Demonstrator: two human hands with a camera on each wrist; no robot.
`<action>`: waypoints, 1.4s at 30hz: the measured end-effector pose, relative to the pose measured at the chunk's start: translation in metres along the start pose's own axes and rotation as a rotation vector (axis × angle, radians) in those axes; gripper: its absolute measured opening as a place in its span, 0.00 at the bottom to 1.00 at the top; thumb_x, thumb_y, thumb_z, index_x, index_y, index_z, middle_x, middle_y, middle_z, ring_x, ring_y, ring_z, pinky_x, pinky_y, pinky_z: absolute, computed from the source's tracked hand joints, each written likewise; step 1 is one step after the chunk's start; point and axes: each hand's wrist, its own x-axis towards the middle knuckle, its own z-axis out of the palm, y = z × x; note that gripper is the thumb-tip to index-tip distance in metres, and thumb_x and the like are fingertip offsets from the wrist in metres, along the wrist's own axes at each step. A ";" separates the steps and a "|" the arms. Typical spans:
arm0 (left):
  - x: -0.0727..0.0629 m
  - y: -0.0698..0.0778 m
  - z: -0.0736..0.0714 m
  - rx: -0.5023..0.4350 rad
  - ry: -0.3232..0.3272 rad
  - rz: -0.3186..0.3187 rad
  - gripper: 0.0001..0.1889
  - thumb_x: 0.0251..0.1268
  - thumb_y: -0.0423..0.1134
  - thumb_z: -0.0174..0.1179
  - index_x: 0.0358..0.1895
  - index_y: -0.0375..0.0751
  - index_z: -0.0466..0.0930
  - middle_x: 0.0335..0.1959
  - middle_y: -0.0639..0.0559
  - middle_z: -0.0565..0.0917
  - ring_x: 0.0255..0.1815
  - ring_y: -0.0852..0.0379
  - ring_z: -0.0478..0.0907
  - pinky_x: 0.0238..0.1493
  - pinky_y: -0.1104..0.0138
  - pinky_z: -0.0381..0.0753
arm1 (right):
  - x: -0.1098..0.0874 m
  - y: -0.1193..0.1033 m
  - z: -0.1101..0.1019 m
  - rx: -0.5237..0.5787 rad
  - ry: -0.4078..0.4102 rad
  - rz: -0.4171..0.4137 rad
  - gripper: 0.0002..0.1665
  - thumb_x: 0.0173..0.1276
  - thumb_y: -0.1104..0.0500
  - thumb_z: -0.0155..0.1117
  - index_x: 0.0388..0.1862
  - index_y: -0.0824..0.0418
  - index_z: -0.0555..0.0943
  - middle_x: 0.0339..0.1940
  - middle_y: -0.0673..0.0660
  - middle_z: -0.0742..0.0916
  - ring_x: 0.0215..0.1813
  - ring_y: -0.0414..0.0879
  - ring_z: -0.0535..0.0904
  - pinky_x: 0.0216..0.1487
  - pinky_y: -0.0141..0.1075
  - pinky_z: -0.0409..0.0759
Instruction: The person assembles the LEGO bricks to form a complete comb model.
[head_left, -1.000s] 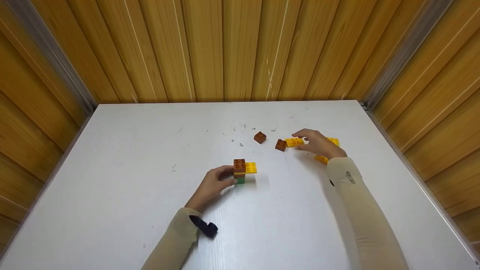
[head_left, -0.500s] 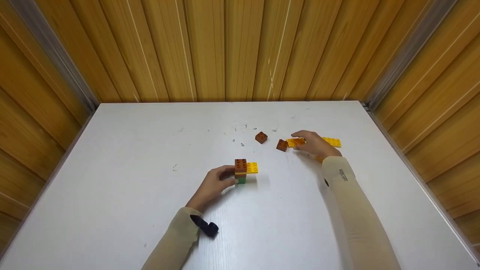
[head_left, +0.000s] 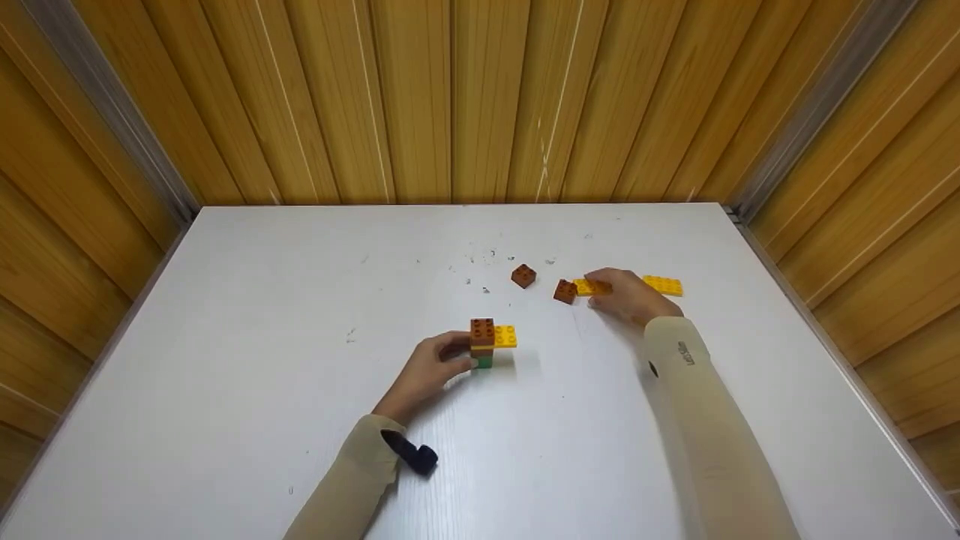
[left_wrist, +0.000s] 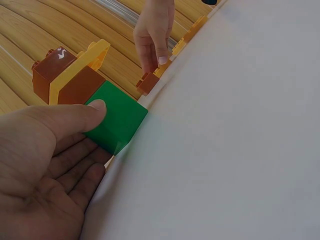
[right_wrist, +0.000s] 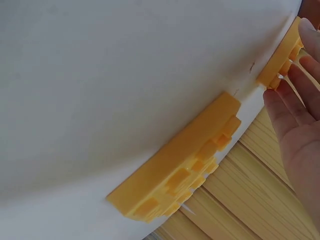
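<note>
My left hand [head_left: 427,375] grips a small stack of toy building bricks near the middle of the table. The stack has a green brick [left_wrist: 117,117] at the bottom, a brown brick above it, a yellow plate [head_left: 505,335] jutting right, and a brown brick [head_left: 482,331] on top. In the left wrist view the thumb presses the green brick. At the back right, my right hand [head_left: 626,295] pinches a studded yellow plate [head_left: 591,287] lying on the table, its fingers partly covering it. A loose brown brick [head_left: 565,292] sits at that plate's left end.
Another brown brick [head_left: 523,276] lies farther left on the white table [head_left: 300,315]. A second loose yellow plate [head_left: 663,285] is right of my right hand. A large yellow piece [right_wrist: 175,157] appears close in the right wrist view. Wood-patterned walls [head_left: 480,105] enclose the table.
My right hand has come down and its fingers have closed in on the yellow plate. The left hand and its stack have stayed put.
</note>
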 end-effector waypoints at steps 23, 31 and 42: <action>0.000 0.000 -0.001 0.046 0.001 0.012 0.22 0.62 0.34 0.63 0.61 0.41 0.76 0.57 0.47 0.81 0.61 0.51 0.76 0.66 0.59 0.72 | 0.003 0.005 0.008 -0.093 0.062 -0.145 0.23 0.68 0.60 0.61 0.62 0.61 0.76 0.60 0.59 0.78 0.66 0.56 0.69 0.72 0.54 0.63; -0.001 0.001 -0.001 0.067 0.002 0.015 0.22 0.61 0.36 0.63 0.61 0.43 0.76 0.58 0.47 0.81 0.61 0.51 0.76 0.66 0.58 0.72 | 0.001 0.009 0.007 -0.106 0.080 -0.176 0.22 0.67 0.59 0.63 0.60 0.61 0.78 0.56 0.58 0.80 0.60 0.55 0.72 0.68 0.54 0.68; 0.001 0.002 -0.001 0.058 -0.001 -0.016 0.23 0.61 0.36 0.63 0.61 0.43 0.76 0.58 0.48 0.81 0.61 0.52 0.76 0.67 0.58 0.71 | -0.003 0.007 0.004 -0.023 0.086 -0.128 0.23 0.65 0.57 0.65 0.59 0.58 0.79 0.55 0.57 0.80 0.59 0.55 0.71 0.65 0.53 0.69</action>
